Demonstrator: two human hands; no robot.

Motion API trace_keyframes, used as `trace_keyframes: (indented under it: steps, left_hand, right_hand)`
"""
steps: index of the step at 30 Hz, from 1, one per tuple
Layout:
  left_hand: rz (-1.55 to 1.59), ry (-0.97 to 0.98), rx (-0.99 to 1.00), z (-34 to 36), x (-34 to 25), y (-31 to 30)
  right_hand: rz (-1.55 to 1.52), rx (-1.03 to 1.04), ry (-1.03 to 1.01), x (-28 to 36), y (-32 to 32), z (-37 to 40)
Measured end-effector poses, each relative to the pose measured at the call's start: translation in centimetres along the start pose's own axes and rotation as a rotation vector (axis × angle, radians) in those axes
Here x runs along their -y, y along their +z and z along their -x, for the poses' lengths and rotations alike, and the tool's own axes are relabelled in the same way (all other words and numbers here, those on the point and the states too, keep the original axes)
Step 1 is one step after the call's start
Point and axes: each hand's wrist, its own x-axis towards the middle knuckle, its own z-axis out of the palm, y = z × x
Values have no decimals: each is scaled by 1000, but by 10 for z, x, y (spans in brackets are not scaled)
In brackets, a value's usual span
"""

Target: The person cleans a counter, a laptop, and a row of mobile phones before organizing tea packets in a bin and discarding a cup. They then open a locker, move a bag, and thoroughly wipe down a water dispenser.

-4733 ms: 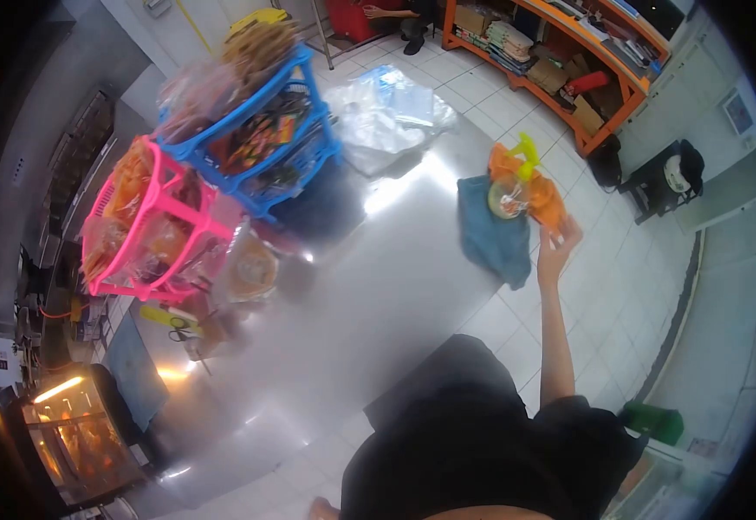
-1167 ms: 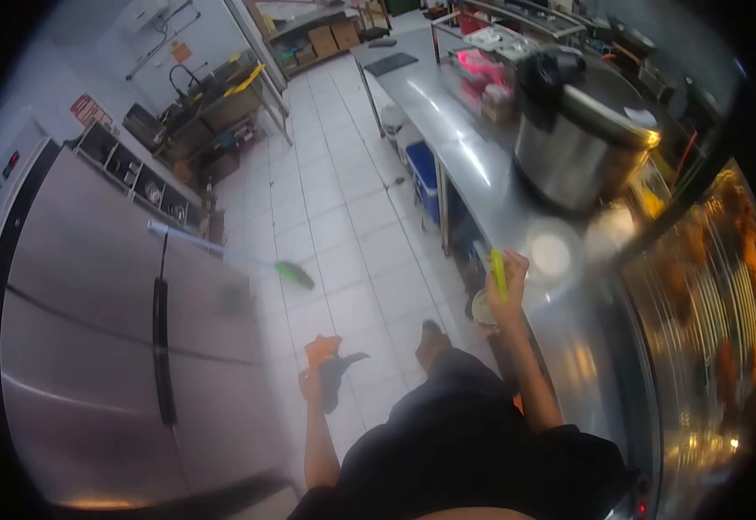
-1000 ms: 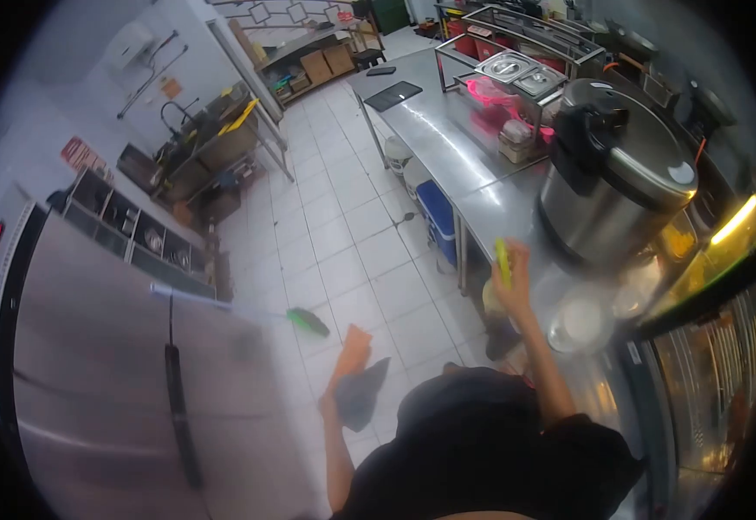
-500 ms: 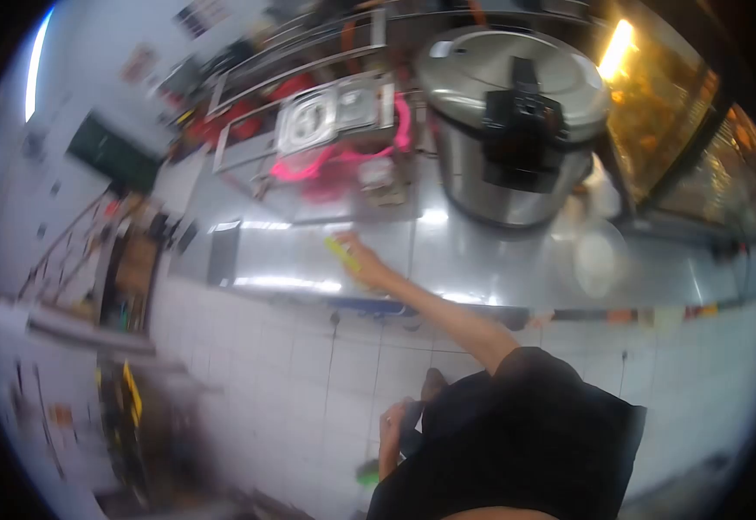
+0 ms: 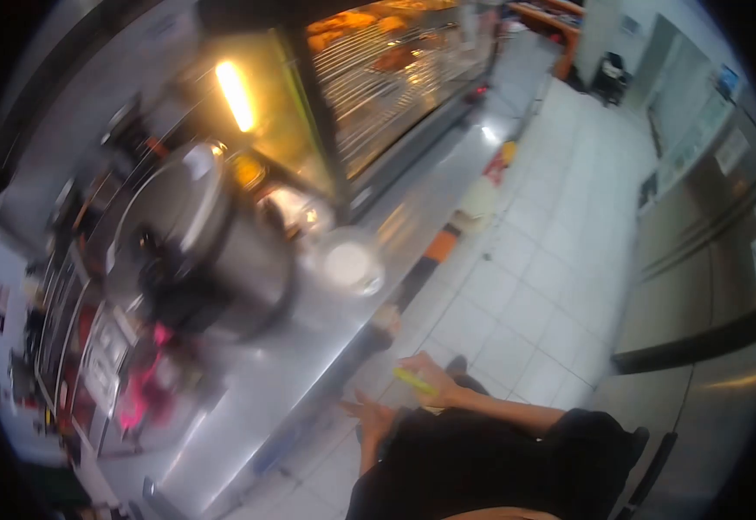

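Observation:
My right hand (image 5: 434, 379) is closed around a small yellow-green pad (image 5: 414, 380), in front of my body and beyond the counter edge. Blur hides whether the pad is a sponge or a folded cloth. To its left, my left hand (image 5: 373, 418) has its fingers spread and appears to hold nothing. Closest to both hands is the edge of the steel counter (image 5: 308, 360). On that counter stand a large steel cooker with a lid (image 5: 252, 251) and a white round container (image 5: 347, 264).
Behind the counter a lit glass display case (image 5: 386, 78) holds browned food on racks. Pink-rimmed containers (image 5: 139, 399) and a steel-lidded pan (image 5: 105, 355) sit at left. A tiled floor (image 5: 525, 260) runs along the counter, with a steel fridge (image 5: 698, 251) at right.
My view has swung right, toward the display case and fridge. My right hand, with the yellow-green pad, has come off the counter top toward my body. My left hand has risen beside it, fingers spread.

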Motion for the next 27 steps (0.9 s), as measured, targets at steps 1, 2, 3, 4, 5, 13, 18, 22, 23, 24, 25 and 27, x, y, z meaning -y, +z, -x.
trace_keyframes:
  steps: [1,2,3,4,5,13,18,22,23,24,25,27]
  left_hand:
    - [-47,5,94,-15,-35,5]
    - [-102,3,181,-31,-64,12]
    - [-172,-9,143,-66,-59,45]
    - [-189,22,151,-80,-97,56]
    - [-183,33,204,-96,-135,66]
    - [-232,334,339,-221,-408,173]
    - [-164,344,578,-338,-550,251]
    - [-184,568,714,-417,-709,318]
    - [-314,585,736,-433,-758,337]
    - [-444,603,753,-450,-806,359]
    - [-453,741,759,-475,-840,389]
    - [-493,814,761,-523,-912,445]
  right_hand:
    - [144,-173,-23,7,-44,16]
    - [282,-342,-47,13,-85,29]
    - [303,-379,-46,10,-126,39]
    - [345,-496,-28,5,-164,48]
    - [382,-610,-14,-2,-203,54]
    - [412,-1102,126,-84,-496,87]
    - [586,-1224,310,-178,-661,144]
    - [662,-1415,517,-258,-719,233]
    - [645,-1491,606,-280,-722,259]
    - [770,-1513,682,-272,-728,269]
    - [686,-1576,693,-274,-733,284]
    - [539,-1709,912,-276,-739,313]
